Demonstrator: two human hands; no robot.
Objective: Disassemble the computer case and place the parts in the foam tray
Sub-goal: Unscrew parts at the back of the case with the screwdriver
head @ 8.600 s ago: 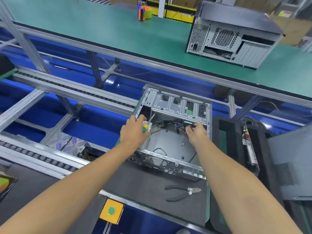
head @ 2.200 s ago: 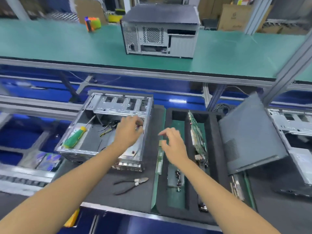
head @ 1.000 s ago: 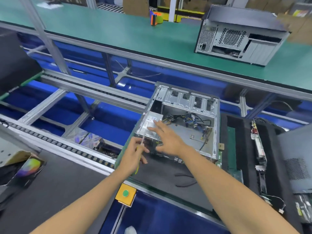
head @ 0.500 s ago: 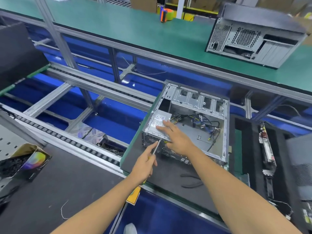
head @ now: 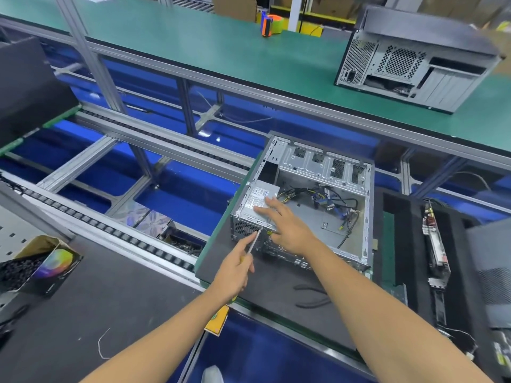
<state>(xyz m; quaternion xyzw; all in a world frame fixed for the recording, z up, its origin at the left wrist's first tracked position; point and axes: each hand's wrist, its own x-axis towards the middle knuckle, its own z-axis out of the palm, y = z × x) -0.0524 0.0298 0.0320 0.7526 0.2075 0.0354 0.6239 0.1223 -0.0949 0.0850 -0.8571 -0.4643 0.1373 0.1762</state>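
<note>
The open computer case (head: pixel 318 205) sits near the left edge of its dark mat (head: pixel 276 286), with bare mat in front. The left hand (head: pixel 235 272) grips a screwdriver (head: pixel 254 241), tip at the case's near wall. The right hand (head: pixel 287 225) lies flat on the power supply (head: pixel 255 197). The foam tray (head: pixel 409 244) runs off the right side. The pliers (head: pixel 312 295) are blurry.

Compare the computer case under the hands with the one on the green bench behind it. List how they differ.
The near case lies open on its side, interior and loose cables showing; the far case is closed, with its dark panel in place. The near case sits on the dark mat, the far case on the green bench. The right hand rests on the near case while the left hand holds a screwdriver to it; nobody touches the far case. Both are grey metal with perforated vents.
</note>
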